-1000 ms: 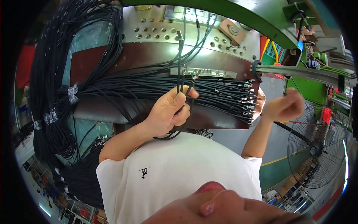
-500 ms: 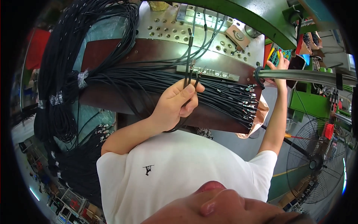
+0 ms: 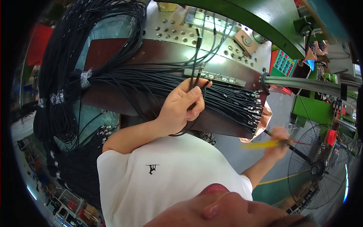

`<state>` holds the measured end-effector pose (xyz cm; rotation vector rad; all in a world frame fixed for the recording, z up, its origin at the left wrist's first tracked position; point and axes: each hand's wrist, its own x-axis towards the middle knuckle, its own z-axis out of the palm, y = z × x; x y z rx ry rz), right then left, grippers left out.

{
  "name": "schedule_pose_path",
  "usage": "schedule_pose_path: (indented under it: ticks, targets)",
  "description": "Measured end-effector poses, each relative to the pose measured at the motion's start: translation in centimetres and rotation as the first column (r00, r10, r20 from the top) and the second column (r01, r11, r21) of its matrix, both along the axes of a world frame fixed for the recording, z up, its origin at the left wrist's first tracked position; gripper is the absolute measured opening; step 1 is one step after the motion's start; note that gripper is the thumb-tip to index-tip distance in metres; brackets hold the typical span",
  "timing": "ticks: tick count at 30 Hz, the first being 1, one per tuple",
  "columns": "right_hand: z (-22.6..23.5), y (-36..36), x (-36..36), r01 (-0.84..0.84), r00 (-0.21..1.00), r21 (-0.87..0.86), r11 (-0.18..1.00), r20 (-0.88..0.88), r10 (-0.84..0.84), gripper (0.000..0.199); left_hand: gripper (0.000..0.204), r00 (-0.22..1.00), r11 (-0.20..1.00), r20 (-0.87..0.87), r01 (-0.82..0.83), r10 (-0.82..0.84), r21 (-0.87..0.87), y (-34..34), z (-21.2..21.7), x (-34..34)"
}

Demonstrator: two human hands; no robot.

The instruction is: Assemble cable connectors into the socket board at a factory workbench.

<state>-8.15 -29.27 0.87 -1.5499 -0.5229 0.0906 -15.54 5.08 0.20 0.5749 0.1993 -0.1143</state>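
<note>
My left hand (image 3: 185, 101) is closed around a few black cables (image 3: 196, 55), pinched between thumb and fingers. Their ends stick up above the fist, and the tallest carries a small metal connector (image 3: 199, 34). Out to the right, my right hand (image 3: 276, 145) grips a yellow-handled tool (image 3: 261, 145). Both are smeared by motion, so the tool's exact kind is unclear. Under and beyond my left hand, a thick bundle of black cables (image 3: 151, 81) lies across the dark red-brown board (image 3: 223, 120). Metal connectors (image 3: 251, 111) tip its right end.
A perforated metal plate (image 3: 170, 28) and a slotted metal strip (image 3: 223, 78) lie beyond the bundle. A green machine frame (image 3: 249, 17) spans the top, with a button panel (image 3: 284, 63) at right. More cables (image 3: 56, 75) hang at left. A metal bar (image 3: 310, 82) and a fan (image 3: 317, 168) stand right.
My right hand has come away from beside the button panel, moving down toward my body with the yellow-handled tool. My left hand stays nearly in place, still holding the cables.
</note>
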Motion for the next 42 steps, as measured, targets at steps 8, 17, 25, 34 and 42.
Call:
schedule_pose_path:
  ticks: [8,17,25,34,42]
  targets:
    - [-0.5,13.2,-6.0,-0.632,0.772,-0.156,0.759,-0.047,0.634,0.064,0.029,0.999,1.0,-0.053,0.007,-0.006,0.023,-0.1,0.5,0.0]
    - [-0.2,17.3,0.0,0.297,0.696,-0.554,0.778,0.683,0.221,0.062,0.032,0.995,0.967,-0.032,-0.08,0.09,0.241,-0.3,1.4,-1.6]
    - [-0.9,17.2,-0.1,0.315,0.749,-0.563,0.764,0.642,0.165,0.064,0.03,0.994,0.939,-0.012,-0.098,0.109,0.33,0.1,1.5,-1.4]
    - [0.8,17.0,0.3,0.007,0.904,-0.593,0.805,0.347,0.248,0.055,0.029,0.995,0.895,0.017,-0.093,0.096,0.436,0.4,1.0,-1.2]
    - [1.0,11.9,1.2,-0.175,0.973,-0.288,0.941,0.096,0.211,0.055,0.03,1.0,0.985,-0.011,-0.006,0.008,0.173,0.5,0.4,-0.3]
